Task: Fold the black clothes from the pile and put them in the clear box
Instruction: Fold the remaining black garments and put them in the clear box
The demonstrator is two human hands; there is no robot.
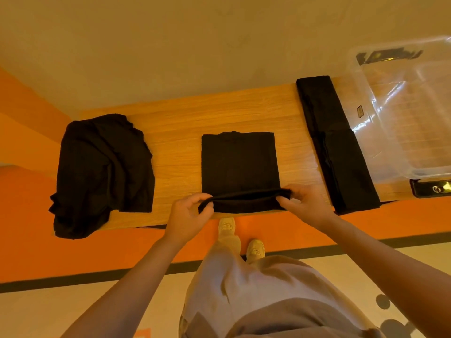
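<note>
A partly folded black shirt (pixel 240 162) lies flat in the middle of the wooden table (pixel 178 132). My left hand (pixel 188 215) pinches its near-left corner and my right hand (pixel 305 203) pinches its near-right corner, with the near hem lifted off the table. A crumpled pile of black clothes (pixel 102 172) sits at the left, hanging over the front edge. A long folded black garment (pixel 334 142) lies at the right beside the clear box (pixel 402 111), which holds no clothes.
The table stands against a pale wall and has an orange front. A dark object (pixel 432 189) lies at the near right corner below the box. My legs and shoes are close to the table's front edge.
</note>
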